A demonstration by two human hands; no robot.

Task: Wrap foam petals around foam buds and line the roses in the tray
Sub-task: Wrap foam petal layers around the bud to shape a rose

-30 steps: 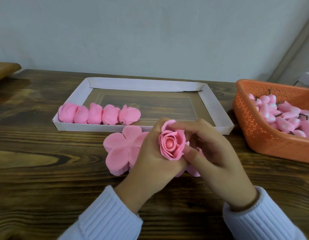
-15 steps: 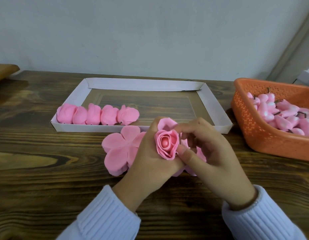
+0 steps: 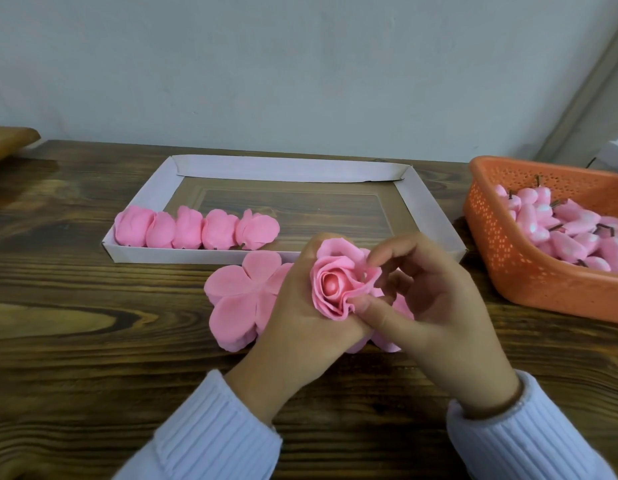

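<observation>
A pink foam rose point(image 3: 338, 284) with its bud showing in the middle is held just above the table. My left hand point(image 3: 300, 320) grips it from the left and below. My right hand point(image 3: 428, 306) pinches its outer petals between thumb and fingers on the right side. A stack of flat pink foam petal sheets point(image 3: 241, 299) lies on the table under and left of my hands. The white cardboard tray point(image 3: 283, 168) stands behind them, with several finished roses point(image 3: 193, 230) lined along its front left edge.
An orange plastic basket point(image 3: 501, 258) at the right holds many pink foam buds point(image 3: 570, 230) with dark stems. The dark wooden table point(image 3: 75, 323) runs to a pale wall. A brown wooden piece point(image 3: 9, 142) sits at the far left edge.
The rose has turned slightly in my hands and an outer petal has opened on the right. My right fingers shifted from the rose's side onto its petal edges.
</observation>
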